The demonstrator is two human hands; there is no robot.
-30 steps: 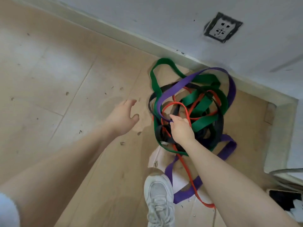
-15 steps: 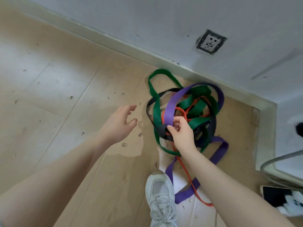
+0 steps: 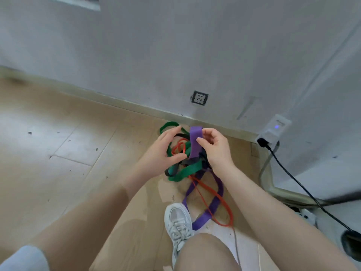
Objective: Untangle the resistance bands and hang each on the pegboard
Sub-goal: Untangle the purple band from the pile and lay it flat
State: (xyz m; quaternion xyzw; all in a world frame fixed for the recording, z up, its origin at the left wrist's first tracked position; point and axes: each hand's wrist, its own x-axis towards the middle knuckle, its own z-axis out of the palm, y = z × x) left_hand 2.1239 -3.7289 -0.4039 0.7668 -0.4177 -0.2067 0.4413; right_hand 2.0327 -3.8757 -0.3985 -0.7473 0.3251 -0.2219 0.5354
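Observation:
A tangle of resistance bands hangs lifted off the wooden floor near the wall. My right hand pinches the top loop of the wide purple band, whose lower loop trails to the floor. My left hand grips the left side of the knot, thumb and fingers around the green band and the black band. A thin red band threads through the knot and drops to the floor beside my white shoe. No pegboard is in view.
A wall socket sits low on the white wall. A white plug adapter with a blue light feeds a black cable running right. A metal tube frame stands at the right. My knee is in front.
The tangle has come up off the floor with my right hand on the purple band. My left hand went from hovering open to gripping the knot. The view has tilted up toward the wall.

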